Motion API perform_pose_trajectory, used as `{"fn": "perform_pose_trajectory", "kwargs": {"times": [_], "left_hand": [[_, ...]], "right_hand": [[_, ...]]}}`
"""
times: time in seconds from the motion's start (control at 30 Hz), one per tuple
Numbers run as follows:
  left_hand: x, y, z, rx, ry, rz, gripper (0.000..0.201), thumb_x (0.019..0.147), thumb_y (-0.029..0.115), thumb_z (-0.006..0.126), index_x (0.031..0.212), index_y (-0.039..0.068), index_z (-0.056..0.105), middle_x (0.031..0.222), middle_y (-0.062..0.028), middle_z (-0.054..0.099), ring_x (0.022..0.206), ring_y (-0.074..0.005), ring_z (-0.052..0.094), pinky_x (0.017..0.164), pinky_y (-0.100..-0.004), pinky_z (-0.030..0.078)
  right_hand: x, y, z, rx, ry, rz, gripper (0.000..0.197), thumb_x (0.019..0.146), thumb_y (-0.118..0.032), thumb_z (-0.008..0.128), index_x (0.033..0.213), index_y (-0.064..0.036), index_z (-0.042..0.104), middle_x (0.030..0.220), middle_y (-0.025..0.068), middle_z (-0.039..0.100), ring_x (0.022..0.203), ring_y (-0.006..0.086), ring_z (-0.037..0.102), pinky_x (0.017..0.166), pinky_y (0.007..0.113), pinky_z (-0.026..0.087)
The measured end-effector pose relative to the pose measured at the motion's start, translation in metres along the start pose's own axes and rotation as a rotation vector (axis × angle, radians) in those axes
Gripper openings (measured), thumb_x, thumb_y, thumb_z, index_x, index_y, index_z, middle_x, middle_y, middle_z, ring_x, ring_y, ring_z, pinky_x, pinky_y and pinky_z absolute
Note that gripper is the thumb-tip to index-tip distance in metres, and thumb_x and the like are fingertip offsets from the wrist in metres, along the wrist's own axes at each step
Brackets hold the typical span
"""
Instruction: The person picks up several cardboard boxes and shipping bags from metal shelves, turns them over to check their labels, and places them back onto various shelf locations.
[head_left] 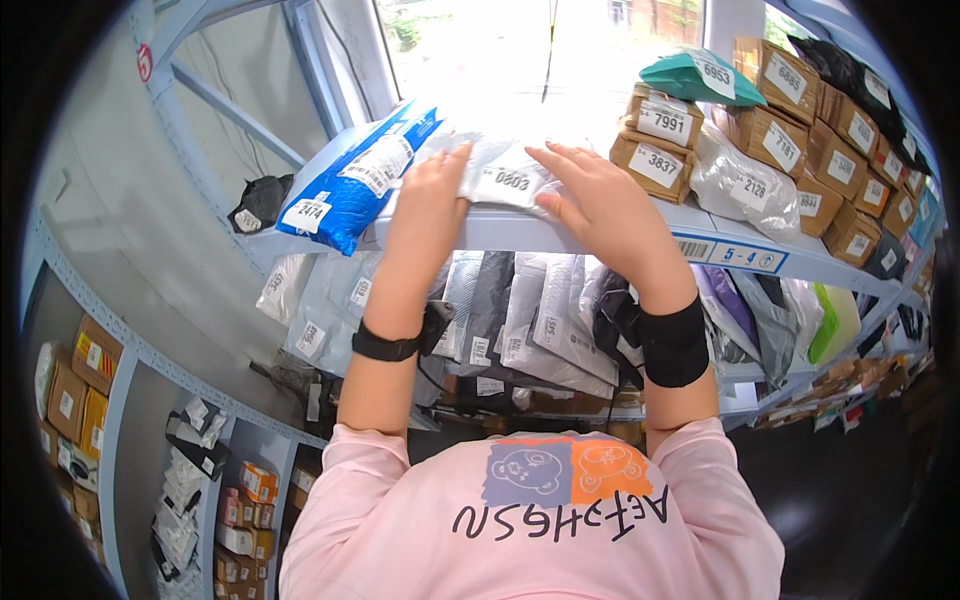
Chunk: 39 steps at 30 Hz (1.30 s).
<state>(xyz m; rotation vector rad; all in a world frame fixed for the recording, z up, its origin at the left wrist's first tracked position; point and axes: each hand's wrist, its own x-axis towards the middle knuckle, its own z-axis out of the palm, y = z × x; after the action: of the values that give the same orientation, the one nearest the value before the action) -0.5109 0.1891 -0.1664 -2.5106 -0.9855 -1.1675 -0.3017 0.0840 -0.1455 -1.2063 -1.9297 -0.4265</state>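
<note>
Just past the pink shirt (530, 540), grey and white bags (520, 315) stand packed in a row below the shelf (480, 235). Up on it, the left hand (435, 195) and right hand (595, 195) are open, fingers extended, at either side of a white parcel (505, 188) near the front edge. A blue parcel (360, 190) crowds the left; closed brown cartons (650, 168), contents hidden, and a silvery bag (745, 175) fill the right. Behind is a bright window (440, 25).

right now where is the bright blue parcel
In the head view, the bright blue parcel lies toward the upper left on the shelf, just left of the left hand, with a small black parcel on its other side.
</note>
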Motion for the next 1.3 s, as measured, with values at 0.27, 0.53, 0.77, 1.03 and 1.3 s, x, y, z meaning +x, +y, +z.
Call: {"fn": "perform_pose_trajectory", "kwargs": {"times": [0.27, 0.53, 0.77, 1.03, 1.3], "left_hand": [[0.014, 0.003, 0.027, -0.196, -0.17, 0.049, 0.054, 0.092, 0.017, 0.047, 0.143, 0.003, 0.043, 0.143, -0.033, 0.043, 0.136, -0.0443, 0.039, 0.114, -0.0472, 0.03], [-0.045, 0.017, -0.062, -0.196, 0.044, 0.08, 0.047, 0.09, 0.019, 0.053, 0.135, 0.005, 0.052, 0.136, -0.024, 0.054, 0.126, -0.0374, 0.052, 0.104, -0.0473, 0.042], [-0.111, -0.055, -0.128, -0.099, 0.607, -0.553, 0.039, 0.084, 0.027, 0.069, 0.117, 0.006, 0.061, 0.095, -0.0106, 0.068, 0.085, -0.0258, 0.065, 0.078, -0.0387, 0.052], [-0.104, -0.109, -0.097, -0.857, 0.124, -0.848, 0.068, 0.083, 0.06, 0.066, 0.113, 0.0, 0.059, 0.084, -0.0089, 0.069, 0.06, -0.0146, 0.066, 0.052, -0.0233, 0.049], [-0.101, -0.112, -0.065, -1.477, 0.213, -0.716, 0.045, 0.098, 0.035, 0.042, 0.115, -0.002, 0.062, 0.095, -0.0161, 0.072, 0.074, -0.0205, 0.071, 0.057, -0.0264, 0.055]], "right_hand": [[-0.013, 0.008, 0.029, -0.285, -0.02, 0.077, 0.046, 0.089, -0.028, 0.064, 0.128, -0.005, 0.06, 0.126, 0.0235, 0.061, 0.118, 0.0368, 0.058, 0.099, 0.043, 0.046], [-0.024, -0.008, 0.032, -0.254, -0.069, 0.148, 0.037, 0.094, -0.025, 0.058, 0.124, -0.0043, 0.063, 0.128, 0.0221, 0.061, 0.117, 0.0378, 0.058, 0.098, 0.042, 0.046], [-0.03, -0.029, 0.041, -0.367, 0.019, 0.157, 0.045, 0.095, -0.025, 0.057, 0.137, -0.0099, 0.052, 0.141, 0.0226, 0.049, 0.13, 0.0408, 0.046, 0.108, 0.048, 0.036], [-0.008, -0.105, 0.081, -0.124, 0.045, -0.07, 0.049, 0.09, -0.02, 0.06, 0.137, -0.0085, 0.051, 0.137, 0.022, 0.051, 0.127, 0.0393, 0.047, 0.105, 0.047, 0.037], [0.007, -0.127, 0.116, 0.135, 0.015, -0.126, 0.066, 0.084, -0.015, 0.067, 0.144, -0.0048, 0.042, 0.14, 0.0294, 0.044, 0.124, 0.0427, 0.049, 0.103, 0.047, 0.039]]}}
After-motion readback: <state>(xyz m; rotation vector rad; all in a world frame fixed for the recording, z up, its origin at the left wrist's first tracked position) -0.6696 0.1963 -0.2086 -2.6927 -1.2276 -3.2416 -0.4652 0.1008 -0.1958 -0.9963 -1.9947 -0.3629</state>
